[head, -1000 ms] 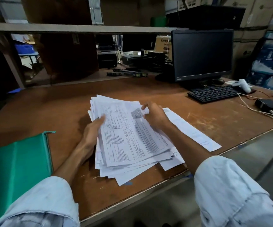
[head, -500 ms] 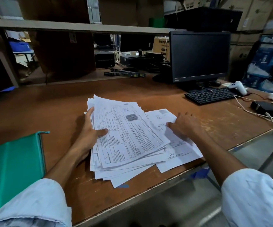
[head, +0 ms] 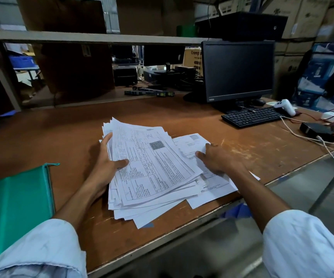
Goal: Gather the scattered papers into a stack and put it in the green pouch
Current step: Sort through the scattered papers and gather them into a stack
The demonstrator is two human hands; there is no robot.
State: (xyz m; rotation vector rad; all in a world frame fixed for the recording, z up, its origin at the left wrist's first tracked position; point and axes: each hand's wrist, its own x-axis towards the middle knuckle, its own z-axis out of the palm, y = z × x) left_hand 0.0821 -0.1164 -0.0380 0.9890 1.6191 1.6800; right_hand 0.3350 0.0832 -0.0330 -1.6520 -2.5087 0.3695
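Along the left edge of the stack of papers [head: 154,173], the left hand [head: 105,169] is clamped, with the thumb laid on the top sheet and the fingers tucked along the side. The right hand [head: 218,159] is spread flat, pressed on loose sheets [head: 190,141] jutting from under the stack's right side. Thin white printed paper, fanned and ragged-edged, is laid on the scuffed brown desk [head: 71,133] near its front edge. Its long axis is run away from that edge, the far end leaned slightly left. The green pouch [head: 13,201], smooth and flat, is laid apart at the left, its zip edge turned toward the stack.
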